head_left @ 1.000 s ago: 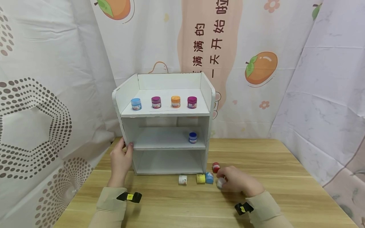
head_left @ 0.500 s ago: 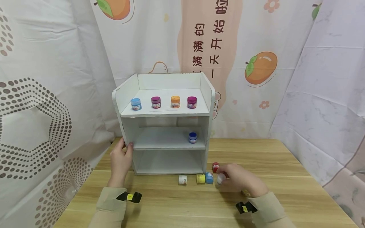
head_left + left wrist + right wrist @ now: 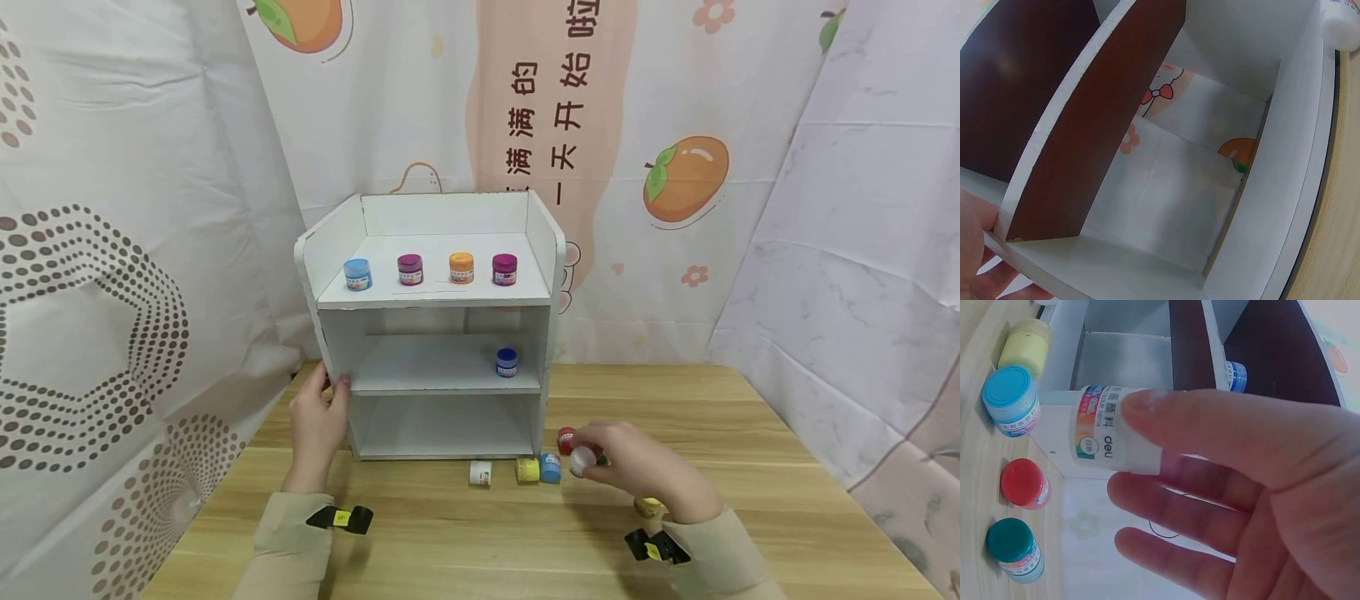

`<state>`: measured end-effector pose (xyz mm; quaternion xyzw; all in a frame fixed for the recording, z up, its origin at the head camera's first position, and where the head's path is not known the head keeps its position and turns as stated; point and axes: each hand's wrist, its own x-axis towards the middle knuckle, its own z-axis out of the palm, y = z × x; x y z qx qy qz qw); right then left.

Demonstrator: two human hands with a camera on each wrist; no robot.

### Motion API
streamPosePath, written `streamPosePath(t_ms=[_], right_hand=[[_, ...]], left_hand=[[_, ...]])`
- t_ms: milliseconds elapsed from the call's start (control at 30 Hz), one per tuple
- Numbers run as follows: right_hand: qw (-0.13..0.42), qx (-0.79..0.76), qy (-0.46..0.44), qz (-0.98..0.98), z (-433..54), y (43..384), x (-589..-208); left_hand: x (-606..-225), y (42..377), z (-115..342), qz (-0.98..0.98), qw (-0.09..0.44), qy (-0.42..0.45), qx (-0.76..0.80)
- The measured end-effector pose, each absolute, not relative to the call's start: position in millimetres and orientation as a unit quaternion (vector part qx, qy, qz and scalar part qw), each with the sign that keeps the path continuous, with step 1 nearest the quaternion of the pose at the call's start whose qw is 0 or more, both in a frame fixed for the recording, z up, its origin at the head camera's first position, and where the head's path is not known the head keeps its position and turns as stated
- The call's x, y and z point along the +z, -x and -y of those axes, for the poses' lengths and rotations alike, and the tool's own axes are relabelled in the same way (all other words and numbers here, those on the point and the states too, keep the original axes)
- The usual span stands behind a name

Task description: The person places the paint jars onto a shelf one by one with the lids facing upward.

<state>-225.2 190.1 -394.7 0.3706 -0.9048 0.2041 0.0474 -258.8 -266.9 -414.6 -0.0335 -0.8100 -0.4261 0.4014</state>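
My right hand (image 3: 637, 462) pinches a white paint jar (image 3: 1100, 431) between thumb and fingers, tilted and raised off the table in the right wrist view. My left hand (image 3: 315, 421) grips the left side panel of a white shelf unit (image 3: 435, 303), thumb at the front edge, fingers partly hidden behind. On the top board stand a light blue jar (image 3: 358, 275), a purple jar (image 3: 410, 269), an orange jar (image 3: 461, 268) and a magenta jar (image 3: 505, 270). A dark blue jar (image 3: 507, 363) stands at the right of the middle board.
Before the unit on the wooden table (image 3: 450, 550) lie another white jar (image 3: 480, 473), a yellow jar (image 3: 528, 470) and a blue jar (image 3: 551, 468). A red jar (image 3: 566, 440) and a green jar (image 3: 1015, 544) are near its right side. Another yellow jar (image 3: 648, 507) sits by my right wrist.
My right hand has lifted the white jar from the table and shifted it slightly away from me. The yellow jar by that wrist has come into view. My left hand has stayed put.
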Motion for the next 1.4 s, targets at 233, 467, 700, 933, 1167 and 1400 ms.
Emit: streamPosePath(t_ms=[233,467,700,933,1167,1400], right_hand=[[0.054,0.211,-0.386,0.896,-188,228,-398],[0.080,0.210,-0.413,0.882,-176,228,-397],[0.068,0.224,-0.413,0.880,-161,228,-389],[0.103,0.240,-0.438,0.860,-141,228,-371],[0.155,0.203,-0.466,0.847,-122,230,-353],[0.202,0.193,-0.492,0.825,-106,234,-335]], left_hand=[[-415,258,268,0.808,0.406,0.040,-0.425],[-415,259,267,0.805,0.410,0.044,-0.427],[-415,258,265,0.804,0.409,0.043,-0.429],[-414,258,266,0.804,0.410,0.042,-0.429],[-415,259,268,0.805,0.413,0.041,-0.425],[-415,260,268,0.805,0.416,0.045,-0.421]])
